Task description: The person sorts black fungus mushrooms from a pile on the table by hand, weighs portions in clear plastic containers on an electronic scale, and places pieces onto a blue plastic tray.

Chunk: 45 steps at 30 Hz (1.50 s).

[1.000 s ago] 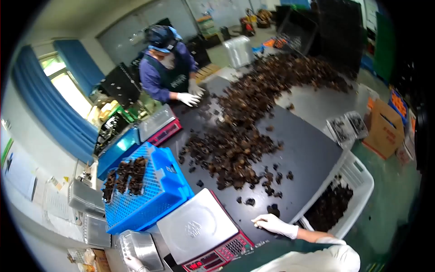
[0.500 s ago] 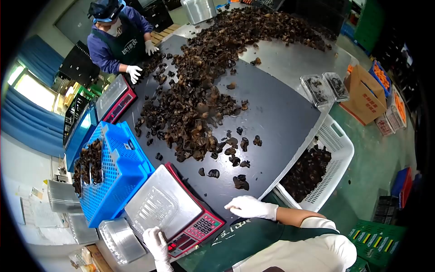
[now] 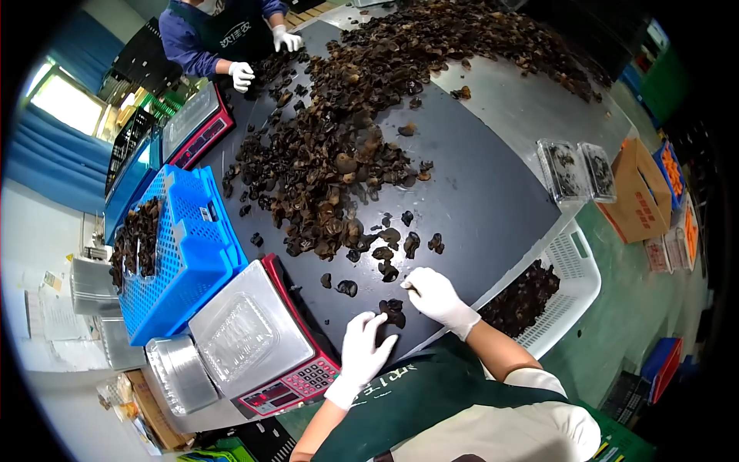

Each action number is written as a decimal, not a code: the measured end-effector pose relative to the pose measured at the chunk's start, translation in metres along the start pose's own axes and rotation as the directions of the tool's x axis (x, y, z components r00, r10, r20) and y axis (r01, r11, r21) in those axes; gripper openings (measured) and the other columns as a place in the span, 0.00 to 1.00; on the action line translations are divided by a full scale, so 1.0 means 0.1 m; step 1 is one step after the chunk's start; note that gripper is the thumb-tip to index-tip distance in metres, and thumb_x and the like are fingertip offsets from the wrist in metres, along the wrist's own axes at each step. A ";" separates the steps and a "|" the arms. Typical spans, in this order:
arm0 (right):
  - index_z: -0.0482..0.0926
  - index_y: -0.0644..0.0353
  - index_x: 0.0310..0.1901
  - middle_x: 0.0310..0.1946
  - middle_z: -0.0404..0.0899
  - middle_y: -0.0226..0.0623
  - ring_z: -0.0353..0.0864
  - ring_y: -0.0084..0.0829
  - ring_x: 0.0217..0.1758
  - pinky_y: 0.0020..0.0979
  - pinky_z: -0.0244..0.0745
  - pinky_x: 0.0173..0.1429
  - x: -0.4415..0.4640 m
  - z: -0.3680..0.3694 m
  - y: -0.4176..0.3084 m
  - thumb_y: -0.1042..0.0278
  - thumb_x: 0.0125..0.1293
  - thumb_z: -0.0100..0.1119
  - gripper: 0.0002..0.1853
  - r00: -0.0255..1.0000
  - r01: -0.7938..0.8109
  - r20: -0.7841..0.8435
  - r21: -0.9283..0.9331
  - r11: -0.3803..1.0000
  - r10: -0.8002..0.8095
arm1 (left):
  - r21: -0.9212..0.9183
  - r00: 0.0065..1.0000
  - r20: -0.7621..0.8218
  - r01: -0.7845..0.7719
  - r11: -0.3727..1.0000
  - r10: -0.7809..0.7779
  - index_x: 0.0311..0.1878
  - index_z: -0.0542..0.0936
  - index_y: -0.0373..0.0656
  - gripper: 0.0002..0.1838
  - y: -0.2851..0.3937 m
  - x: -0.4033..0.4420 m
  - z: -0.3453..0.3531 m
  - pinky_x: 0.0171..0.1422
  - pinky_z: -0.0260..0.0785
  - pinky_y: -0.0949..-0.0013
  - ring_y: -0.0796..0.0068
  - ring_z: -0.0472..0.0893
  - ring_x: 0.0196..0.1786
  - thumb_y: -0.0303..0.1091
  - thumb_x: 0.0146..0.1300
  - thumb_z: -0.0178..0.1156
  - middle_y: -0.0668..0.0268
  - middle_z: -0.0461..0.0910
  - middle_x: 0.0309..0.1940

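A dark wood ear mushroom piece lies on the black table surface between my gloved hands. My left hand is open, thumb apart from the fingers, its fingertips at the piece's left edge. Just up and right of the piece is my right hand, with fingers slightly bent and apart and nothing visible in them. Several loose pieces, among them a small mushroom piece, are scattered beyond my hands. The large mushroom heap spreads farther back. A clear plastic tray rests on the red-and-silver scale to my left.
A blue crate with a mushroom-filled tray on it stands left. On the right are a white basket of mushrooms, lidded clear boxes and a cardboard box. Across the table, a co-worker's gloved hands are at the heap.
My left hand has left the scale's front edge and moved right to the mushroom piece. My right hand has shifted forward beside it. The view has tilted and shifted.
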State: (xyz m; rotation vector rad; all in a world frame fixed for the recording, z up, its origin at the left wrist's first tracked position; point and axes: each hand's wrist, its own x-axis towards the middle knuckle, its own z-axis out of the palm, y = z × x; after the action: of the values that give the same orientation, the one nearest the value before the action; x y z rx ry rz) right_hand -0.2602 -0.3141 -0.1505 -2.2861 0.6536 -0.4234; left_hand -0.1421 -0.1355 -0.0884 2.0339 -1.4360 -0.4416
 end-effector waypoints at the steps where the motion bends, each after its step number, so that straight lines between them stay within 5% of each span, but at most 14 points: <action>1: 0.80 0.58 0.41 0.36 0.81 0.40 0.81 0.42 0.38 0.37 0.76 0.45 -0.04 -0.10 -0.02 0.73 0.55 0.56 0.11 0.998 -0.033 -0.050 0.016 0.999 0.034 | 0.005 0.999 -0.013 0.032 0.999 -0.032 0.56 0.74 0.40 0.29 0.01 0.07 0.14 0.59 0.68 0.58 0.52 0.73 0.55 0.36 0.50 0.71 0.52 0.71 0.51; 7: 0.80 0.65 0.32 0.23 0.78 0.33 0.76 0.25 0.26 0.27 0.72 0.35 0.00 -0.67 0.26 0.67 0.64 0.51 0.11 0.874 -0.484 0.362 0.588 0.648 0.324 | 0.161 0.998 0.042 -0.060 0.985 0.054 0.58 0.75 0.44 0.29 -0.12 0.30 0.43 0.56 0.66 0.59 0.58 0.73 0.47 0.31 0.49 0.68 0.60 0.76 0.44; 10: 0.78 0.64 0.29 0.21 0.73 0.26 0.68 0.18 0.24 0.23 0.67 0.32 0.18 -0.82 0.31 0.66 0.63 0.58 0.10 0.797 -0.604 0.504 0.632 0.486 0.335 | -0.186 0.983 -0.106 0.127 0.974 -0.149 0.57 0.75 0.40 0.24 -0.17 0.27 0.44 0.55 0.69 0.65 0.65 0.75 0.45 0.22 0.53 0.61 0.61 0.77 0.41; 14: 0.79 0.61 0.36 0.28 0.78 0.32 0.76 0.23 0.28 0.26 0.72 0.33 0.47 -0.72 0.19 0.75 0.54 0.67 0.08 0.978 -0.189 0.035 0.575 0.796 0.207 | -0.768 0.828 0.026 0.376 0.519 -0.561 0.60 0.72 0.35 0.26 -0.19 0.32 0.37 0.50 0.66 0.78 0.81 0.72 0.39 0.14 0.55 0.47 0.69 0.73 0.37; 17: 0.76 0.57 0.53 0.47 0.77 0.37 0.82 0.37 0.33 0.32 0.78 0.35 0.67 -0.67 0.14 0.72 0.56 0.62 0.21 0.986 0.164 -0.041 0.020 0.986 -0.163 | -0.402 0.915 -0.143 0.295 0.867 -0.378 0.54 0.77 0.38 0.20 -0.21 0.52 0.30 0.44 0.68 0.76 0.77 0.73 0.36 0.18 0.57 0.53 0.67 0.74 0.36; 21: 0.79 0.58 0.43 0.40 0.78 0.35 0.82 0.35 0.29 0.32 0.77 0.33 0.79 -0.52 0.23 0.71 0.57 0.61 0.11 0.973 0.203 0.149 -0.217 0.955 -0.174 | 0.099 0.969 -0.164 0.204 0.974 -0.187 0.46 0.81 0.45 0.14 0.02 0.96 0.26 0.42 0.72 0.68 0.64 0.78 0.37 0.32 0.55 0.66 0.62 0.76 0.36; 24: 0.80 0.60 0.35 0.28 0.78 0.36 0.80 0.31 0.27 0.29 0.75 0.32 0.90 -0.54 0.32 0.70 0.57 0.64 0.06 0.983 0.176 -0.076 0.119 0.977 -0.167 | 0.155 0.971 -0.050 0.239 0.958 -0.234 0.42 0.82 0.45 0.11 -0.10 0.95 0.35 0.46 0.72 0.70 0.63 0.79 0.41 0.29 0.54 0.66 0.60 0.77 0.38; 26: 0.81 0.62 0.35 0.28 0.78 0.31 0.77 0.23 0.28 0.24 0.72 0.33 0.93 -0.69 0.29 0.71 0.60 0.64 0.05 0.988 -0.151 0.095 0.519 0.841 0.119 | -0.288 0.953 -0.152 0.210 0.934 -0.261 0.40 0.81 0.43 0.08 -0.18 0.86 0.39 0.48 0.72 0.70 0.65 0.80 0.44 0.27 0.55 0.65 0.60 0.78 0.40; 31: 0.79 0.58 0.41 0.31 0.78 0.26 0.73 0.18 0.32 0.21 0.68 0.34 0.83 -0.71 0.35 0.60 0.68 0.57 0.10 0.752 -0.636 0.620 0.772 -0.002 0.223 | -0.898 0.723 0.432 0.399 -0.186 -0.539 0.43 0.76 0.37 0.06 -0.21 0.65 0.14 0.44 0.78 0.66 0.65 0.81 0.47 0.30 0.69 0.54 0.54 0.76 0.57; 36: 0.79 0.61 0.41 0.35 0.79 0.30 0.77 0.23 0.37 0.27 0.74 0.38 0.66 -0.42 0.10 0.63 0.68 0.54 0.11 0.718 -0.641 0.673 0.739 -0.208 0.177 | -0.815 0.775 0.482 0.225 -0.534 -0.409 0.48 0.74 0.38 0.08 -0.30 0.46 0.17 0.49 0.81 0.56 0.51 0.80 0.53 0.30 0.69 0.54 0.49 0.75 0.56; 38: 0.78 0.65 0.40 0.39 0.80 0.35 0.79 0.27 0.43 0.30 0.75 0.50 0.62 -0.30 -0.02 0.71 0.64 0.53 0.08 0.743 -0.643 0.655 0.755 -0.129 0.138 | -0.764 0.780 0.507 0.209 -0.610 -0.367 0.53 0.73 0.39 0.12 -0.32 0.40 0.21 0.51 0.80 0.50 0.48 0.80 0.54 0.29 0.68 0.54 0.49 0.77 0.54; 41: 0.75 0.66 0.36 0.41 0.79 0.38 0.78 0.34 0.47 0.34 0.72 0.58 0.44 -0.09 -0.32 0.76 0.58 0.54 0.05 0.930 -0.357 0.352 0.800 0.482 0.104 | -0.699 0.710 0.608 0.266 -0.664 -0.355 0.59 0.71 0.41 0.16 -0.23 0.38 0.20 0.56 0.77 0.47 0.56 0.78 0.57 0.31 0.70 0.52 0.55 0.75 0.56; 44: 0.74 0.67 0.49 0.53 0.74 0.53 0.73 0.48 0.59 0.42 0.66 0.66 0.28 -0.02 -0.57 0.77 0.55 0.55 0.18 0.968 0.113 0.163 0.404 0.908 -0.192 | -0.410 0.830 0.519 0.033 -0.911 -0.204 0.61 0.71 0.42 0.19 -0.31 0.16 0.45 0.64 0.70 0.52 0.62 0.76 0.58 0.42 0.73 0.50 0.59 0.75 0.55; 45: 0.65 0.73 0.62 0.60 0.67 0.60 0.65 0.54 0.67 0.48 0.58 0.71 0.23 0.00 -0.62 0.73 0.55 0.57 0.31 0.947 0.104 0.229 0.442 0.891 -0.224 | -0.608 0.684 0.617 0.101 -0.787 -0.389 0.62 0.70 0.44 0.21 -0.13 0.23 0.34 0.62 0.72 0.56 0.65 0.76 0.57 0.46 0.73 0.50 0.61 0.74 0.57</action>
State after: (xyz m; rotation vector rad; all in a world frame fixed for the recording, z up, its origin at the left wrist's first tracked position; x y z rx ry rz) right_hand -0.2213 -0.2889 -0.1042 -1.9332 0.1969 -0.2851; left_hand -0.1438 -0.1631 -0.1212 0.4531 0.6508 -1.2570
